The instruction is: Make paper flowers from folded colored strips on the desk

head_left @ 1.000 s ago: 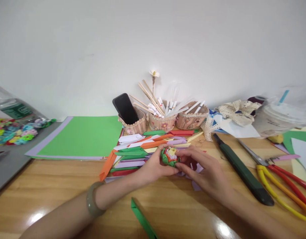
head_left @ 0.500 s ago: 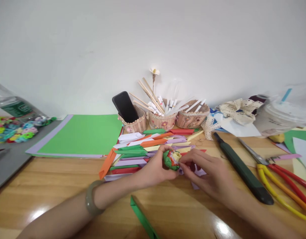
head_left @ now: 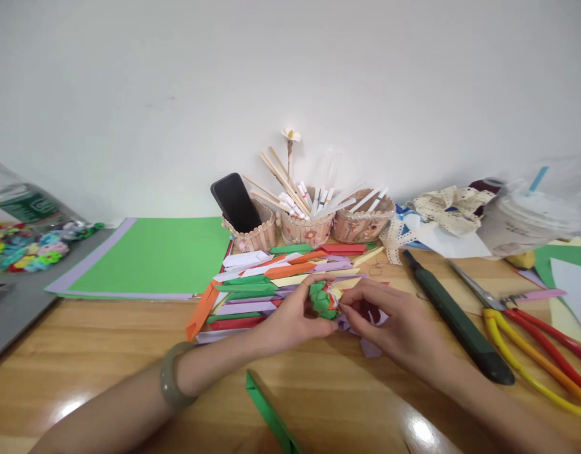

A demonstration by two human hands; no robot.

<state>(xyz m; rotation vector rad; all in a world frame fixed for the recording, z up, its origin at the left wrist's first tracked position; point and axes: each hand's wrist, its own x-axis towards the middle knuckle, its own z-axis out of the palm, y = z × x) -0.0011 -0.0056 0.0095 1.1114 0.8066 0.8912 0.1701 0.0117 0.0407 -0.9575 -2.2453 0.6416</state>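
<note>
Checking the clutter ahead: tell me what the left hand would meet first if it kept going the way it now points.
The left hand points right and slightly away, pinching the rolled paper flower. Just beyond it is the right hand, whose fingertips meet the same flower. Depth looks about level, so likely those fingers first.

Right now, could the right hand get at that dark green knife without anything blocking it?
Probably yes: the dark green knife lies on bare wood just beside the right hand, though that hand is pinching the paper flower.

bare forearms; grey-green bangle (head_left: 173,383) on left wrist
</note>
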